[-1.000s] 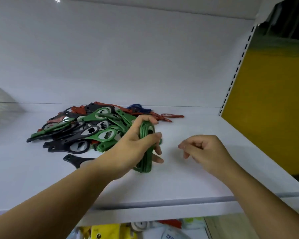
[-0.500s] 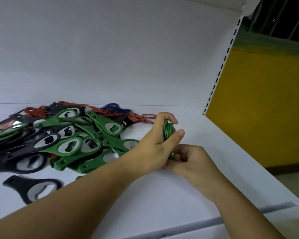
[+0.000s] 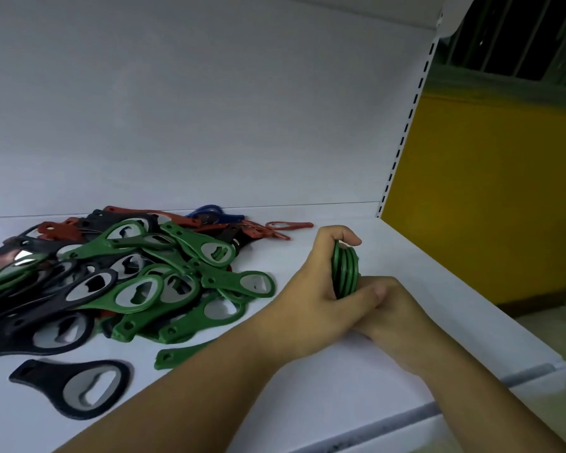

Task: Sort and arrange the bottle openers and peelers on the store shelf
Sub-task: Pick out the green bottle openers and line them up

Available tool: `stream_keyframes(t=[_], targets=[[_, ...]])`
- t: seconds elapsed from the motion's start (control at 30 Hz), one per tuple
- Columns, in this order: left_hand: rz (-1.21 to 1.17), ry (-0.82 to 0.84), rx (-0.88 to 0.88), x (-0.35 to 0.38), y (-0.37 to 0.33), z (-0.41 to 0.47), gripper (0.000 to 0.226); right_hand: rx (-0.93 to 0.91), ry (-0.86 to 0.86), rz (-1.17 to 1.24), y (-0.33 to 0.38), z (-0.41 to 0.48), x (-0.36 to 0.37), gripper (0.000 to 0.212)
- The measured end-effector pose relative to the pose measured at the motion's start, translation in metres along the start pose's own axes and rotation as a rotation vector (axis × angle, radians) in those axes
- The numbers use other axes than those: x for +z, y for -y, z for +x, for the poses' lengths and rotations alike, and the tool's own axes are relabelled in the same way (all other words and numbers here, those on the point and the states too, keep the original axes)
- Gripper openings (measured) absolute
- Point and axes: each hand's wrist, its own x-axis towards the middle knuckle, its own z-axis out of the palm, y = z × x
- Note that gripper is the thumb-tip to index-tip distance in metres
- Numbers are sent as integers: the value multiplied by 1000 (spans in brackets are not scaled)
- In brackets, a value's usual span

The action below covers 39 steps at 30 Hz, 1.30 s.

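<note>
My left hand (image 3: 311, 289) grips a stack of green bottle openers (image 3: 345, 273), held on edge just above the white shelf (image 3: 324, 397). My right hand (image 3: 399, 312) lies against the left one, its fingers curled at the stack's lower end, partly hidden by my left thumb. A loose pile of green, black and red bottle openers (image 3: 138, 282) lies to the left. One black opener (image 3: 76, 387) and one green opener (image 3: 183, 354) lie apart at the front. Red peelers (image 3: 288, 225) and a blue piece (image 3: 209, 212) lie at the back.
The white back panel (image 3: 209, 109) closes the shelf behind. A slotted upright (image 3: 402, 142) marks the shelf's right end, with a yellow wall (image 3: 487, 191) beyond. The shelf's front edge (image 3: 438, 410) runs close under my forearms.
My right hand has come in from the right and closed at the base of the stack. The stack in my left hand has moved rightwards, away from the pile.
</note>
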Motion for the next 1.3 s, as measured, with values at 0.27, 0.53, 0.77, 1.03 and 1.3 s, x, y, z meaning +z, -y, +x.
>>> stream_keyframes(t=[0.27, 0.53, 0.77, 1.03, 1.3], targets=[[-70, 59, -13, -24, 1, 1, 66, -19, -157, -87, 2, -3, 6, 22], [-69, -17, -53, -25, 5, 0, 58, 33, -51, -86, 4, -3, 5, 10], [-154, -67, 16, -16, -1, -3, 70, 43, -1, 38, 11, -7, -1, 22], [-107, -38, 17, -15, 4, -3, 64, 36, -34, -37, 7, -8, 0, 4], [-53, 21, -20, -20, 3, -3, 72, 40, -54, -141, 7, -6, 4, 14]])
